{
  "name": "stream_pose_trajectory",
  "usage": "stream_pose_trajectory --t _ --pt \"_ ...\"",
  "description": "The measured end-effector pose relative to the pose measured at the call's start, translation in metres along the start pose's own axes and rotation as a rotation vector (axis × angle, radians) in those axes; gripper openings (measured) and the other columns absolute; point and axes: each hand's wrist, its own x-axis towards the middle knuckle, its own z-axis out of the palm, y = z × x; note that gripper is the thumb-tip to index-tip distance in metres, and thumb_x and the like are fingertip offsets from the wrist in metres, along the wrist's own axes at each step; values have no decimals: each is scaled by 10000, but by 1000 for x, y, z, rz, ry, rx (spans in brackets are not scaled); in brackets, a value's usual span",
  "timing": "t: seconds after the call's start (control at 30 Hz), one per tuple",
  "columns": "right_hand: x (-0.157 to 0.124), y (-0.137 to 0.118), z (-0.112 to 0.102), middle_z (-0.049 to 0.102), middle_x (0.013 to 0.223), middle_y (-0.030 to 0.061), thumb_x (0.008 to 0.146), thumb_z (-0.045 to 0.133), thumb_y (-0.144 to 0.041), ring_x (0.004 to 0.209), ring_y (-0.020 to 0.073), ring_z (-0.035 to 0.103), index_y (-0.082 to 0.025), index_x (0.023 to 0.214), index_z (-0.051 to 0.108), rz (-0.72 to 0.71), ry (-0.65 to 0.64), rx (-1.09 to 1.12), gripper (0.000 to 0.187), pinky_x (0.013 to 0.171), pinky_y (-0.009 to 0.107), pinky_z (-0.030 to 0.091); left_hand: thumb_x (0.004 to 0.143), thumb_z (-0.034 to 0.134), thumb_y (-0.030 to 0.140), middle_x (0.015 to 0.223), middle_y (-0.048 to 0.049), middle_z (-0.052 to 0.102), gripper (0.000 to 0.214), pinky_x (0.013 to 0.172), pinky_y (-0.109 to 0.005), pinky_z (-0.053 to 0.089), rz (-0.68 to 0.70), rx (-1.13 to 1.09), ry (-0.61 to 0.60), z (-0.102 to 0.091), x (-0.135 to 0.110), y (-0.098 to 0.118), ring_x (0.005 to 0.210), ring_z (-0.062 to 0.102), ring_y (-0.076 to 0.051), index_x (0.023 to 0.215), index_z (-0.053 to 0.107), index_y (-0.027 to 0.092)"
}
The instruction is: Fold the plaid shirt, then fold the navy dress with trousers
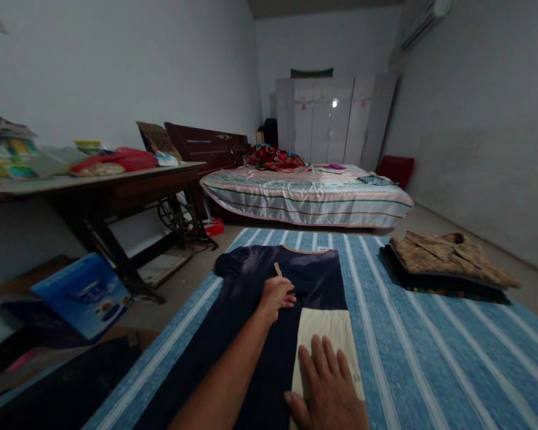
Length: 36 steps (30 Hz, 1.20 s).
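A dark navy garment (pixel 251 310) lies flat on a blue striped sheet (pixel 407 334), with a cream board (pixel 325 334) laid over its right half. My left hand (pixel 278 294) reaches out over the garment's chest, fingers curled round a thin tan stick that pokes up from the fist. My right hand (pixel 329 388) rests flat on the lower end of the cream board, fingers stretched out and slightly apart.
A folded stack of patterned clothes (pixel 451 260) sits at the sheet's right side. A bed (pixel 305 194) stands beyond. A dark table (pixel 94 185) with clutter stands at the left, and a blue box (pixel 83 292) leans below it. White cabinets (pixel 332 119) line the far wall.
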Motion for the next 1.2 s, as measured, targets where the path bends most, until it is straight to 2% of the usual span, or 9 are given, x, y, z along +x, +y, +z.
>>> stream_pose_trajectory --t 0.23,0.33,0.43,0.5,0.6,0.7,0.8,0.93,1.2 --pt "-5 -9 -4 319 1436 154 808 414 -675 1333 373 233 -198 1336 476 24 116 5 714 1056 569 226 747 598 144 624 0 634 152 484 -209 491 98 264 -55 1 -9 -2 504 624 -121 897 574 141" --pt "-7 -10 -2 340 1426 164 807 442 -658 1324 380 262 -190 1322 496 10 165 8 698 1049 570 237 665 627 57 797 -26 656 268 704 -293 507 214 438 10 -1 -16 -2 796 659 -194 901 602 181" --pt "-8 -9 0 364 1415 165 804 467 -643 1318 382 279 -190 1309 512 -2 208 13 680 1041 577 245 666 600 36 1109 -80 586 286 933 -405 396 354 601 102 -2 -25 1 1144 495 -277 897 617 204" --pt "-8 -9 0 364 1416 162 803 480 -635 1318 382 281 -192 1308 513 -5 231 15 673 1039 583 246 699 578 60 1251 -116 492 295 956 -447 361 515 808 150 0 -27 2 1213 403 -307 959 609 196" --pt "-7 -9 -1 356 1420 161 803 485 -631 1320 381 277 -189 1309 511 1 235 21 672 1043 581 239 755 529 82 1229 -117 498 294 914 -420 392 749 1113 124 5 -21 4 1151 436 -280 1020 588 192" --pt "-7 -11 -3 348 1424 163 806 472 -637 1324 378 267 -190 1311 509 13 201 27 676 1051 574 228 785 492 73 1015 -74 593 226 875 -351 418 815 1170 13 7 -8 4 1012 513 -221 932 610 197" --pt "-8 -11 -6 328 1437 155 817 456 -634 1333 368 249 -201 1325 491 19 174 33 669 1060 565 211 791 488 72 917 -72 621 210 838 -321 439 823 1164 -45 7 5 4 934 546 -208 899 629 184" --pt "-9 -12 -10 294 1456 144 836 429 -626 1352 351 204 -210 1353 452 23 137 43 664 1076 550 181 795 491 79 953 -70 646 239 827 -308 451 809 1123 -59 6 16 2 948 567 -205 944 644 185" --pt "-6 -10 -14 240 1478 136 828 388 -665 1364 341 148 -226 1375 412 54 34 39 702 1084 546 143 798 528 141 984 -24 670 229 837 -250 449 755 1008 -36 6 21 -3 949 608 -165 971 662 211"
